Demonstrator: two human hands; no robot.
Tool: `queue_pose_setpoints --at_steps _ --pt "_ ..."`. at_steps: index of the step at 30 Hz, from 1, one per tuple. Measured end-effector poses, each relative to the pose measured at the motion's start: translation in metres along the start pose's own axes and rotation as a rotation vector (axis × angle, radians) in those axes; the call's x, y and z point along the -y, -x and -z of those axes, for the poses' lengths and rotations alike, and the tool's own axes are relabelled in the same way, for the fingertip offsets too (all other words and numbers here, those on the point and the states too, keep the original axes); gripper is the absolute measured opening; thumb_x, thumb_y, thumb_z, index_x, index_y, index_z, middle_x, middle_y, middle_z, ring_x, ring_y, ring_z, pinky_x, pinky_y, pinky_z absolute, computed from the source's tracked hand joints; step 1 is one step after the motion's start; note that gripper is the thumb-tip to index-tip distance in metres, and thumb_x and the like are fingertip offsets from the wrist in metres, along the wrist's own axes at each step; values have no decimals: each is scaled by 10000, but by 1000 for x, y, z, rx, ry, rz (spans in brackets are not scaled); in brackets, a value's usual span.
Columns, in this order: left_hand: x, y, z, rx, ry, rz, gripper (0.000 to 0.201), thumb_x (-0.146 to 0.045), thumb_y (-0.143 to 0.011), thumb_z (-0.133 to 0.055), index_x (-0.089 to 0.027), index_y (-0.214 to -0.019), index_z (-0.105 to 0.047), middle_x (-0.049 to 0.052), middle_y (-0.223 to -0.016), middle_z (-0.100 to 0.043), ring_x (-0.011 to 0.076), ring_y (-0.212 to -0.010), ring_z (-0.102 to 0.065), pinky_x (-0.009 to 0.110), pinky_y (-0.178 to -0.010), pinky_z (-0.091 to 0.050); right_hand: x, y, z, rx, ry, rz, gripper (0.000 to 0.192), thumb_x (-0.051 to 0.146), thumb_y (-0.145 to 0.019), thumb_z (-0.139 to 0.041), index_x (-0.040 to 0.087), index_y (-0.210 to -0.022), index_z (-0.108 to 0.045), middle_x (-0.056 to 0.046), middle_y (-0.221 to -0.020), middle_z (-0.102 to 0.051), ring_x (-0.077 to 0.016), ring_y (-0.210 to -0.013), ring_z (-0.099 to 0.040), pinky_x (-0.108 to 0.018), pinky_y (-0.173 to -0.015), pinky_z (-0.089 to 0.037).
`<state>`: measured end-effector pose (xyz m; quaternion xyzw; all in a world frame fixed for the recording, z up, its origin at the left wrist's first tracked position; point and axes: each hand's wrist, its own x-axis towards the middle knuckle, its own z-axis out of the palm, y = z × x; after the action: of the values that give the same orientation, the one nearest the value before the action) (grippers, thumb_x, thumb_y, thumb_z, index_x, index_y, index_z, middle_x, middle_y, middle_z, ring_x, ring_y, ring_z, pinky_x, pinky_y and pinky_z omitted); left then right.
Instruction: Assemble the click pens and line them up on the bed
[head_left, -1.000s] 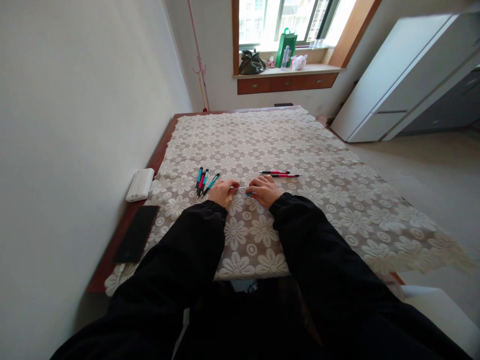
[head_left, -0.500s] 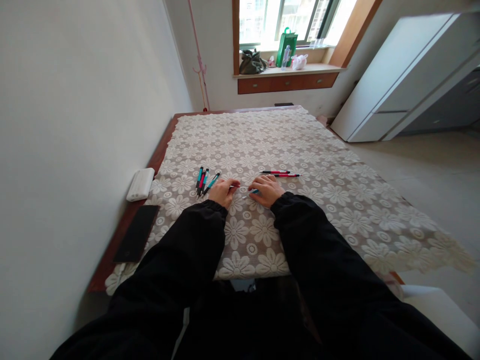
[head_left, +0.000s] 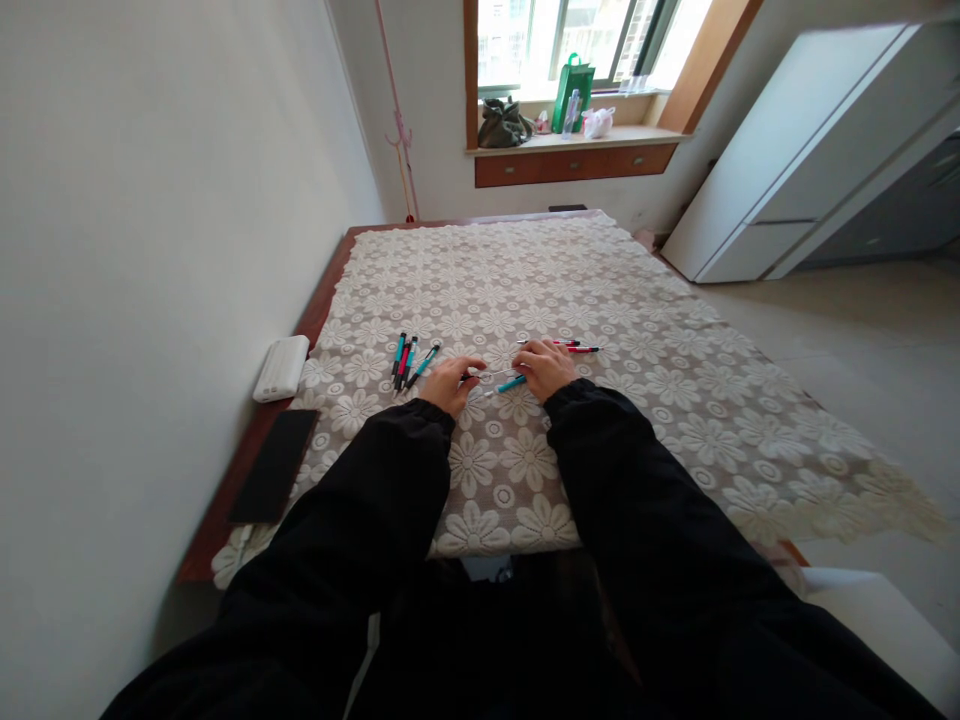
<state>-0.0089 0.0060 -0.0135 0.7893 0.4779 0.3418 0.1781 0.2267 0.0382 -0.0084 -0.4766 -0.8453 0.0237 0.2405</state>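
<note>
Both hands low over the lace tablecloth [head_left: 600,300], sleeves resting on it for steadiness. Left hand [head_left: 448,381] curled, fingertips pinched on the dark end of a thin pen part [head_left: 491,374] — possibly a refill, too small to tell. Right hand [head_left: 546,366] closed round a teal pen barrel [head_left: 511,384], tilted toward the left hand, tip just beside the thin part. Parts held close together between the hands, just above the cloth. Cluster of teal and red pens [head_left: 409,362] near the left hand; two red pens [head_left: 577,347] just beyond the right. Power bank [head_left: 280,368] and phone [head_left: 273,466] at the table's left edge, well apart.
</note>
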Motion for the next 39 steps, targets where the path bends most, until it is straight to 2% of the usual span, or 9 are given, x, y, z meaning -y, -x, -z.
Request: queue_pose_setpoints --at_steps 4,10,16,22,26,35,39 --pt "1 0 0 5 -21 -19 292 -67 -836 -610 -218 -1081 -669 34 -1063 -714 181 -954 -657 345 -958 -511 -4 0 -1 30 18 -22 159 212 -909 -599 255 -887 -750 -48 -1022 -686 -238 -991 -537 -393 -886 -330" --pt "3 0 0 7 -18 31 287 -55 -822 -578 -208 -1041 -683 36 -1020 -697 169 -899 -658 321 -889 -529 -5 0 0 51 46 -56 153 220 -902 -608 258 -887 -755 -57 -1036 -679 -243 -1023 -533 -395 -896 -335" --pt "2 -1 1 1 -22 52 223 -84 -845 -563 -197 -984 -695 51 -1016 -700 173 -875 -666 319 -856 -535 -6 0 1 50 29 -4 143 214 -885 -630 258 -859 -763 -60 -1013 -678 -246 -988 -538 -406 -877 -348" --pt "1 -1 -1 29 -20 -29 91 -263 -876 -638 -212 -904 -708 60 -1043 -714 214 -1028 -659 371 -964 -520 0 0 5 46 -4 75 155 252 -905 -625 266 -852 -770 -67 -994 -678 -253 -975 -539 -417 -878 -366" --pt "3 0 -2 43 -53 -45 50 -240 -825 -694 -204 -854 -714 65 -1093 -708 226 -1063 -652 404 -1010 -501 2 -1 6 47 -10 83 158 256 -907 -623 263 -852 -772 -67 -985 -681 -248 -969 -544 -420 -884 -368" --pt "5 1 -3 39 -78 -28 80 -259 -836 -684 -197 -865 -725 72 -1110 -714 234 -1073 -646 422 -1021 -494 -19 0 6 47 42 -11 139 224 -877 -640 259 -862 -774 -73 -1034 -678 -274 -1041 -535 -442 -899 -362" --pt "1 1 -3 24 -67 -8 145 -261 -894 -600 -199 -870 -730 66 -1095 -726 221 -1059 -651 408 -1003 -505 -16 0 6 46 20 5 178 234 -889 -619 265 -970 -775 -78 -1100 -680 -285 -1070 -534 -457 -929 -366"
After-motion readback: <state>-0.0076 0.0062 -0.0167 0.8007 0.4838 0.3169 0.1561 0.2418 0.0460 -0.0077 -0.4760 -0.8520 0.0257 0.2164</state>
